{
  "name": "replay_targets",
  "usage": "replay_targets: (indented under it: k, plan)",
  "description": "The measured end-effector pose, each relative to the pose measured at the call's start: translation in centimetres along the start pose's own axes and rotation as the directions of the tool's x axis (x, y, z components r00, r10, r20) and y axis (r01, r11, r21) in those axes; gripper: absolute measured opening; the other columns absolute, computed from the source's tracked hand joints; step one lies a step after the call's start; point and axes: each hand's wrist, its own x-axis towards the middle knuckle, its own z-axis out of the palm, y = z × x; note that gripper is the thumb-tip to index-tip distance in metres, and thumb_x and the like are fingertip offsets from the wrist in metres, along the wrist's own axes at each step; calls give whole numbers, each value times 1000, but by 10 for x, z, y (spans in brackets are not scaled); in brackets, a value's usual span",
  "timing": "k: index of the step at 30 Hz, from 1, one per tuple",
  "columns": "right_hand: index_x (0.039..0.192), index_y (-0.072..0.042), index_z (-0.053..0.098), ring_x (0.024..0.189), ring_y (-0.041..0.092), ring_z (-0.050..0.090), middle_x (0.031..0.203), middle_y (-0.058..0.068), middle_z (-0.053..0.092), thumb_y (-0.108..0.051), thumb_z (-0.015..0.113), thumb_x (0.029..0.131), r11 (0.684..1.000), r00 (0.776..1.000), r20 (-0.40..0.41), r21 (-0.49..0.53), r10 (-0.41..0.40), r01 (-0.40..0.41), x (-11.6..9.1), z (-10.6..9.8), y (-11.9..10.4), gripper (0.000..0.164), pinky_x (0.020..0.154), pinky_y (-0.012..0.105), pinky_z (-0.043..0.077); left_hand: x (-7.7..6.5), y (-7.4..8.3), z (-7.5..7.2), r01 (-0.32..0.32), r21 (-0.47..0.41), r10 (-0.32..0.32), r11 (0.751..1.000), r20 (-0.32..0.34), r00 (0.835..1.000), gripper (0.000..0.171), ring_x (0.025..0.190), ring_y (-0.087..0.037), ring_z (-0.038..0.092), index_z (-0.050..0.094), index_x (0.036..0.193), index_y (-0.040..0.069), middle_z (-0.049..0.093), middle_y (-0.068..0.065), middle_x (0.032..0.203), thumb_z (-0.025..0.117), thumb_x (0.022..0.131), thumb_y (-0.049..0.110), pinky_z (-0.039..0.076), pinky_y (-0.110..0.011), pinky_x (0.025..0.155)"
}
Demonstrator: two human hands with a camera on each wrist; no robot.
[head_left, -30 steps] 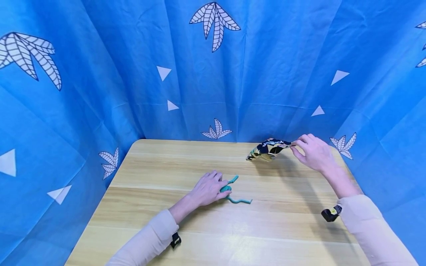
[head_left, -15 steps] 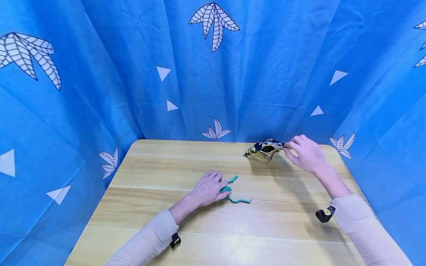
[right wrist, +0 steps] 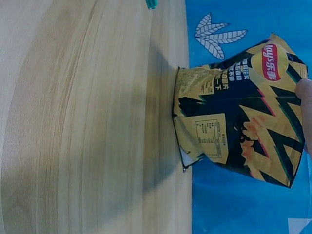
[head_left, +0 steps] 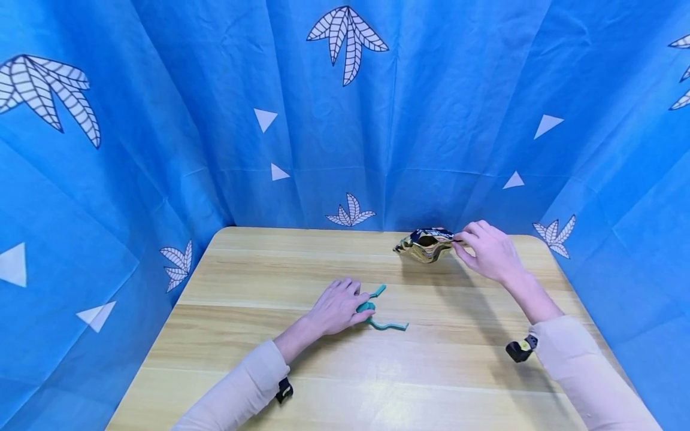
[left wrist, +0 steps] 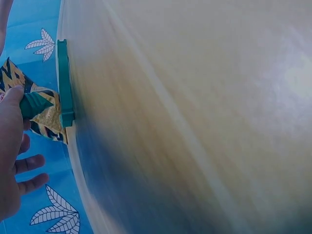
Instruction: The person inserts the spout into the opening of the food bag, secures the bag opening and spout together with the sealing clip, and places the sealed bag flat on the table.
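Note:
My left hand point(head_left: 335, 305) is low over the table and pinches a teal plastic piece point(head_left: 366, 307) between thumb and forefinger. That piece has a rounded middle and two bent arms pointing right; its kind is unclear. In the left wrist view a ridged teal part point(left wrist: 35, 105) sits at the thumb, with a long teal bar point(left wrist: 64, 83) beside it, and the other fingers are spread. My right hand point(head_left: 489, 250) pinches the right-hand edge of a black and gold Lay's chip bag point(head_left: 426, 245) at the table's back. In the right wrist view only the thumb point(right wrist: 306, 105) shows.
A light wooden table point(head_left: 242, 269) with rounded back corners carries everything. Blue curtains point(head_left: 302, 120) with white leaf prints enclose the back and both sides. A small black device point(head_left: 520, 348) is strapped at my right wrist, another point(head_left: 284, 390) at my left.
My right hand has moved left, and the held edge of the chip bag with it; the bag has shifted slightly left and bulged. My left hand and the teal piece have stayed put.

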Motion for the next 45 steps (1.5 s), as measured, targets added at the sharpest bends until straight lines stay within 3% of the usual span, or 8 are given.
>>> replay_targets:
  k: [10, 17, 21, 28, 38, 45]
  plan:
    - [95, -6, 76, 81, 29, 65, 88, 10, 70, -24, 64, 97, 998, 999, 17, 47, 44, -45, -2, 5, -7, 22, 63, 43, 55, 1, 0, -2, -1, -5, 1, 1000, -9, 1000, 39, 89, -15, 48, 70, 104, 28, 58, 2, 97, 49, 106, 61, 44, -29, 76]
    - [92, -5, 75, 81, 31, 62, 86, 11, 69, -11, 73, 87, 986, 991, -66, 129, 114, -105, -5, 14, -15, 9, 63, 46, 52, 1, 0, -3, 6, -14, -6, 1000, 10, 1000, 42, 91, -16, 49, 71, 106, 27, 57, 2, 98, 48, 106, 62, 46, -33, 82]
    - [92, -3, 75, 85, 33, 62, 89, 14, 70, -7, 76, 85, 962, 977, -75, 208, 199, -179, -7, 18, -22, 8, 70, 45, 51, 1, -1, -2, 15, -28, -15, 999, 19, 1000, 43, 92, -16, 49, 72, 108, 27, 57, 2, 98, 48, 106, 62, 46, -34, 84]
    - [91, -1, 75, 90, 31, 61, 91, 14, 71, -4, 78, 86, 891, 938, -76, 347, 338, -293, -9, 26, -30, 7, 80, 35, 46, 1, -1, -1, 14, -22, -14, 1000, -2, 1000, 41, 91, -17, 49, 71, 105, 28, 57, 2, 96, 47, 107, 61, 45, -34, 84]
    - [91, -3, 75, 88, 29, 62, 90, 12, 72, -3, 76, 86, 882, 934, -130, 393, 333, -260, -6, 33, -41, 5, 79, 33, 46, 0, 1, -2, -1, -22, 0, 1000, -30, 1000, 41, 93, -16, 51, 68, 100, 27, 56, 3, 96, 47, 106, 61, 48, -36, 87]
    - [88, -6, 76, 83, 27, 60, 88, 10, 72, 1, 78, 80, 885, 935, -162, 405, 316, -229, -4, 32, -46, 11, 77, 32, 46, 1, -1, -5, 11, -49, -13, 999, -40, 999, 39, 95, -16, 51, 67, 99, 27, 56, 3, 95, 48, 107, 60, 50, -37, 92]
